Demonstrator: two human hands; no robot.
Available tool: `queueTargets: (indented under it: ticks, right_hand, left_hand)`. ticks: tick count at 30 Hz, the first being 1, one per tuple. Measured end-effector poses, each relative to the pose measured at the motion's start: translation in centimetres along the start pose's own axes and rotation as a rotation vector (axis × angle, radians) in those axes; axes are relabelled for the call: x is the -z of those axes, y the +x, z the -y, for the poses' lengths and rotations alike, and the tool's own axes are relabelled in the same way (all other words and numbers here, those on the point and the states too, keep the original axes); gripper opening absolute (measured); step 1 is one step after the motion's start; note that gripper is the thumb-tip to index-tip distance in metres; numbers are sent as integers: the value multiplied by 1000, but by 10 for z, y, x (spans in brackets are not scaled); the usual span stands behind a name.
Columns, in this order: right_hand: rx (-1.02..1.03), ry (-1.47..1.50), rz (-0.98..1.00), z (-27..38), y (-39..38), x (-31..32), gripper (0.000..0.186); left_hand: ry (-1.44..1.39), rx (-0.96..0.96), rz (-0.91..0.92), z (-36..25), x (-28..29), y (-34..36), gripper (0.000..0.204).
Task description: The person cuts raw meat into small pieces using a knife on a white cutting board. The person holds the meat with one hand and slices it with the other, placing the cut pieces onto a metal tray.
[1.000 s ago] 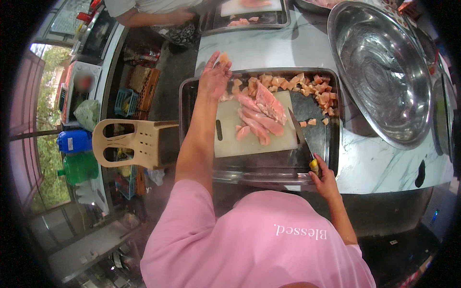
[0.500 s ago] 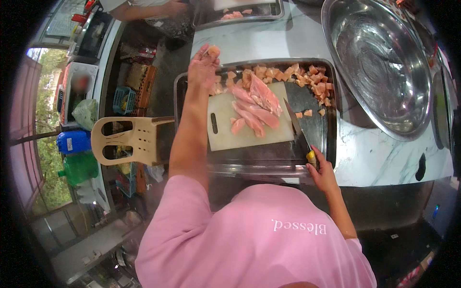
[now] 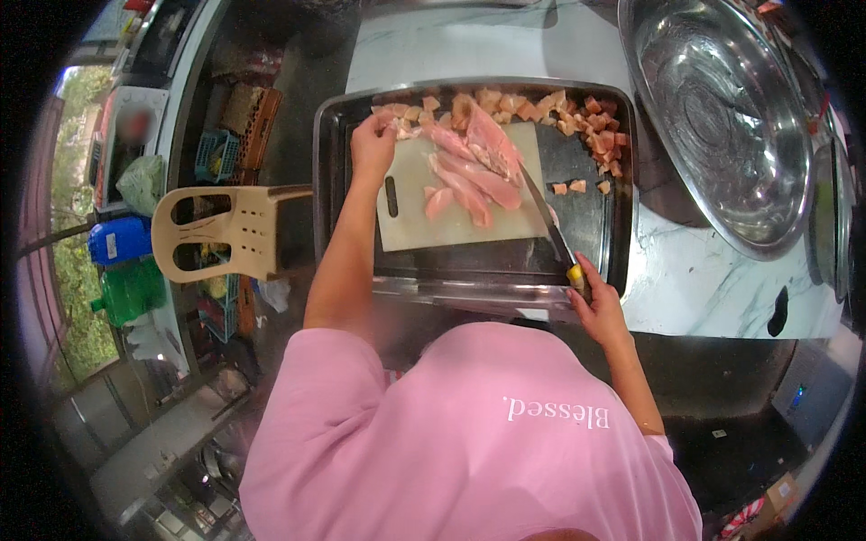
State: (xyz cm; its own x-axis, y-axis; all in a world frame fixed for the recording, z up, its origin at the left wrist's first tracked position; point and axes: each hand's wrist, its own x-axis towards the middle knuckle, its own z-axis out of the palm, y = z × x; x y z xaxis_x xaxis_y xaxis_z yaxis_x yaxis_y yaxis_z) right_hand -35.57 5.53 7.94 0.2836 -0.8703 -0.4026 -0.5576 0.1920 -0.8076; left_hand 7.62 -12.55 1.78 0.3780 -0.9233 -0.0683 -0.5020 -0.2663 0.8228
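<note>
My right hand (image 3: 599, 302) grips a knife (image 3: 547, 216) by its black and yellow handle, the blade pointing up and left along the right edge of the white cutting board (image 3: 410, 233). My left hand (image 3: 371, 149) is over the board's far left corner, fingertips pinched on a small pale piece of raw chicken (image 3: 408, 132). Long raw chicken strips (image 3: 469, 185) and a larger chicken fillet (image 3: 492, 144) lie on the board. Chicken cubes (image 3: 603, 135) line the far and right sides of the dark metal tray (image 3: 433, 281) that holds the board.
A large oval steel basin (image 3: 722, 126) stands to the right on the white marble-patterned table (image 3: 672, 293). Left of the table are a beige plastic chair (image 3: 244, 233), a blue container (image 3: 119, 240), a green container (image 3: 131, 291) and crates (image 3: 248, 131).
My left hand has come down toward me from beyond the tray's far left corner, onto the board's far left. The knife stays in my right hand. The view has shifted.
</note>
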Motion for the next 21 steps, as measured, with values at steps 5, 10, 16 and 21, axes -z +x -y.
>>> queueTargets:
  ticks: [5,10,16,21]
  right_hand:
    - [64,-164,88,34,7,-10,54]
    - [172,-231,174,60,22,-28,50]
    - [186,-304,185,63,26,-43,48]
    - [180,-344,195,65,24,-52,48]
  left_hand:
    - [209,51,295,0,-1,-97,44]
    - [202,-221,161,6,-17,-130,60]
    - [317,-150,263,-8,-11,-132,45]
    - [271,-114,227,-9,-19,-136,30]
